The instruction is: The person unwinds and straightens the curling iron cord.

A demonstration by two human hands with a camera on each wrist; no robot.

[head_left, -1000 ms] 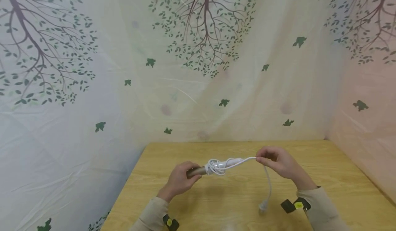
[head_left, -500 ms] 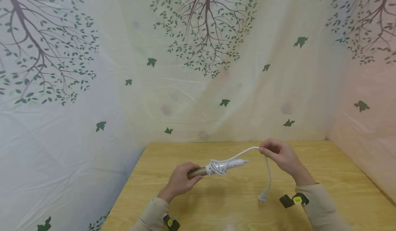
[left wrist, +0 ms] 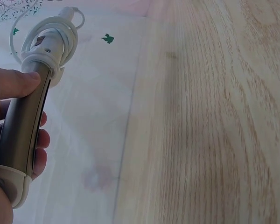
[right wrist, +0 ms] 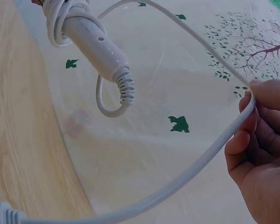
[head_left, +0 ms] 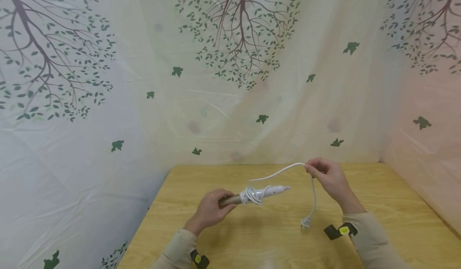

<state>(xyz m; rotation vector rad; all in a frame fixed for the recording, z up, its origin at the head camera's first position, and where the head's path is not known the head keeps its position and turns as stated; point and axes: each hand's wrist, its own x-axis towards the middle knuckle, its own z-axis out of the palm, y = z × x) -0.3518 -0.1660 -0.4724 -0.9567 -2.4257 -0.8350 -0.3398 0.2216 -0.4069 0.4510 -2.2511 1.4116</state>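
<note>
Bronze barrel (left wrist: 24, 123) inside left grip (head_left: 210, 208), cord (right wrist: 175, 185) inside right grip (head_left: 329, 179)

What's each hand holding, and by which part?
The left hand grips what looks like a hair iron by its brownish barrel; the right hand pinches its cord between the wound loops and the plug.

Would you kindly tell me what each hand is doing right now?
Left hand: closed, gripping the hair iron by its bronze-coloured part.
Right hand: closed, pinching the white cord.
</note>
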